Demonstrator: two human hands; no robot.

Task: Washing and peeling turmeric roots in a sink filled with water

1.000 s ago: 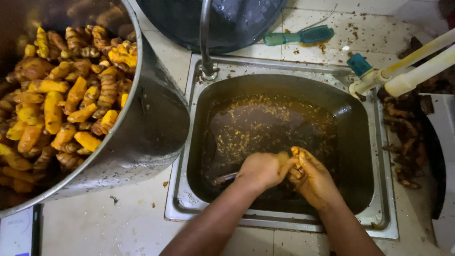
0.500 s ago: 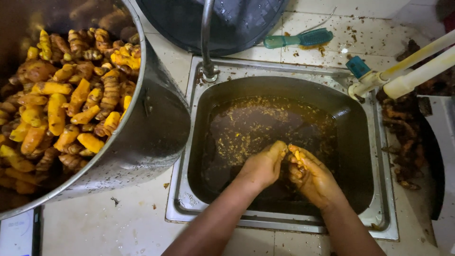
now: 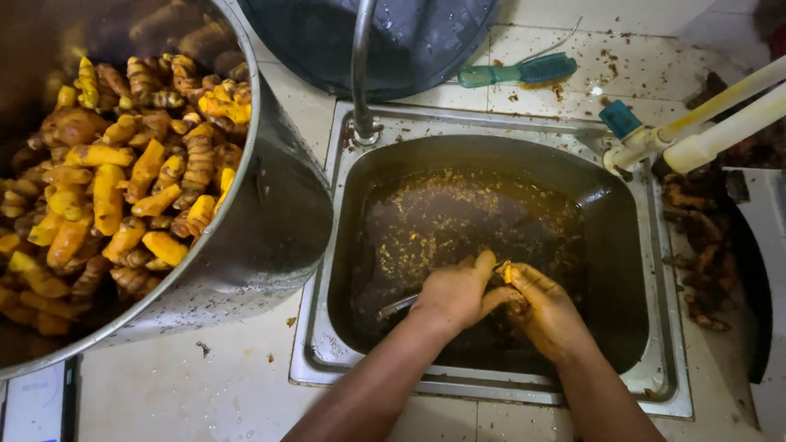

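Both hands, L & R, gripping yellow root piece over murky sink

Around the steel sink we see a pale tiled counter (speckled with brown scraps), a dark basin behind it, and white pipes at its right corner.

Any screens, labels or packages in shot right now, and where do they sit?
Screen: one small device with a lit display at the bottom left corner, on the counter under the big metal pot; flat, rectangular, pale screen in a dark frame, partly cut off.
Packages, labels, signs: none visible.
Both hands, left hand and right hand, work over the sink, well away from the device.
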